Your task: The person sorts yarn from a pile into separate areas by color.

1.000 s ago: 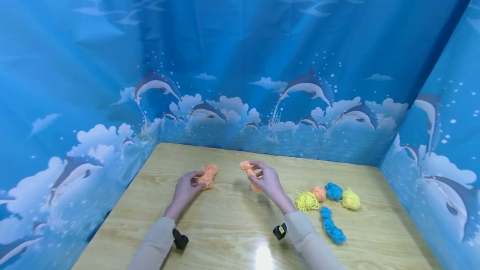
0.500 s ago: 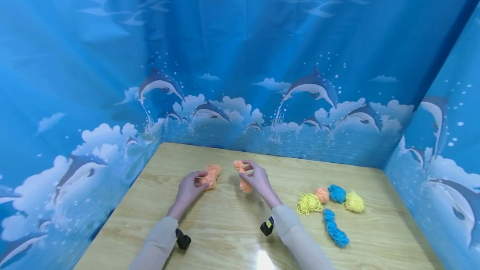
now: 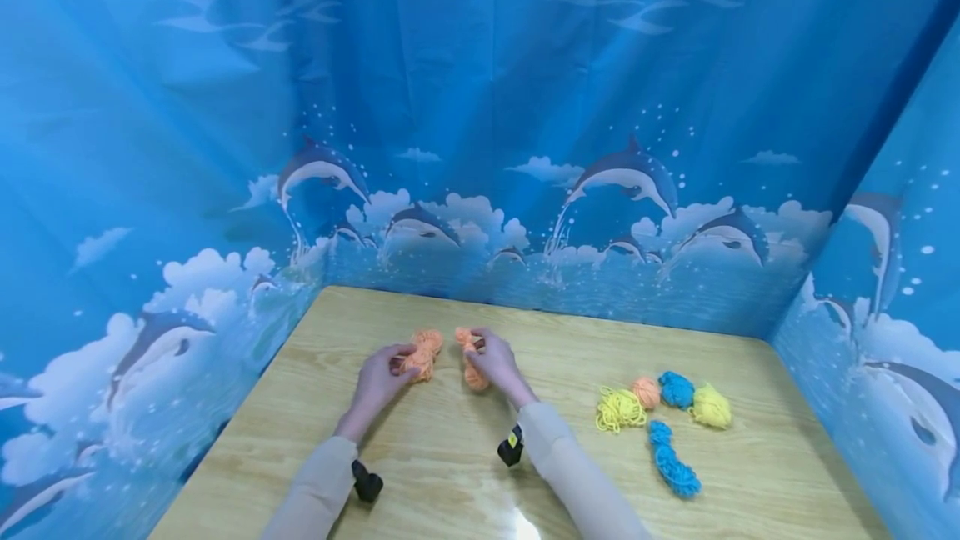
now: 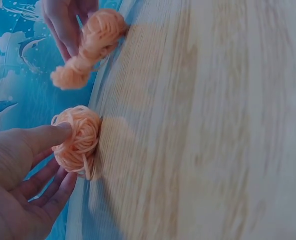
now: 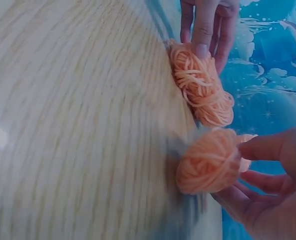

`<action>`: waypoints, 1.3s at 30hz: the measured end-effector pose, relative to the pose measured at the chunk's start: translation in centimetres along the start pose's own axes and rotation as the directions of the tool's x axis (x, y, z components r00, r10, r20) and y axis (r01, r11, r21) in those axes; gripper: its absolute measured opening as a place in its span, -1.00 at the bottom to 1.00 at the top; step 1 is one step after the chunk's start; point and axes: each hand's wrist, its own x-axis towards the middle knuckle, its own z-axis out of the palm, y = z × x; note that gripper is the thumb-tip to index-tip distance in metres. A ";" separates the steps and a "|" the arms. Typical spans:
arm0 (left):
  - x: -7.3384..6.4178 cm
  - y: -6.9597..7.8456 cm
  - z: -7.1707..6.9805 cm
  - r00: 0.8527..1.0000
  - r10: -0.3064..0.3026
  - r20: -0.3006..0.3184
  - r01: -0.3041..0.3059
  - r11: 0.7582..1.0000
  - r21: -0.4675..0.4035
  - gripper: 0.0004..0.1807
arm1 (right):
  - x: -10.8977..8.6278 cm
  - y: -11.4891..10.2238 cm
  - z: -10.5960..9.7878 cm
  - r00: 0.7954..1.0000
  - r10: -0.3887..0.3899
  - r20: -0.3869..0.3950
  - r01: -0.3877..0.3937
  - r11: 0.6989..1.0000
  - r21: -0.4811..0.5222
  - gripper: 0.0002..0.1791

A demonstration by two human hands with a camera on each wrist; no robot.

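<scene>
In the head view my left hand (image 3: 377, 380) holds the near end of a peach-orange yarn skein (image 3: 426, 350) that lies on the table. Its thumb presses the yarn from one side in the left wrist view, with the fingers at the other. Just to the right, my right hand (image 3: 498, 363) pinches a second peach yarn skein (image 3: 475, 375), narrow at its waist, between thumb and fingers. In the right wrist view this second skein (image 5: 210, 161) appears close to the tabletop; whether it touches, I cannot tell. A small gap separates the two skeins.
On the right side of the wooden table (image 3: 420, 473) sit a loose yellow yarn bundle (image 3: 621, 409), a small peach yarn ball (image 3: 646, 392), a blue yarn ball (image 3: 677, 389) and a yellow yarn ball (image 3: 710, 406). A long blue skein (image 3: 673, 458) lies nearer. Dolphin-printed curtains (image 3: 480, 148) surround the table.
My right hand has moved left and brought its peach skein lower and closer to the other one. The left hand keeps its grip in about the same place.
</scene>
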 end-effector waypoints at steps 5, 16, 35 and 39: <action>0.0 0.1 0.2 1.000 0.002 -0.010 -0.001 1.000 0.012 -0.58 | 0.4 -0.5 0.9 0.997 0.075 -0.003 -0.075 0.997 -0.001 -0.50; -0.1 0.1 0.4 1.000 0.009 -0.002 -0.009 1.000 -0.001 -0.57 | 0.7 -1.4 2.7 0.994 0.068 -0.089 -0.070 0.997 -0.017 -0.60; 0.0 0.2 0.2 1.000 -0.001 0.003 0.001 1.000 -0.009 -0.56 | 0.1 -0.9 1.4 0.995 0.035 -0.088 -0.033 0.999 0.019 -0.61; 0.0 0.1 0.1 1.000 -0.004 -0.001 0.004 1.000 0.001 -0.56 | 0.0 -0.3 0.2 0.996 0.007 -0.088 0.000 0.997 0.076 -0.62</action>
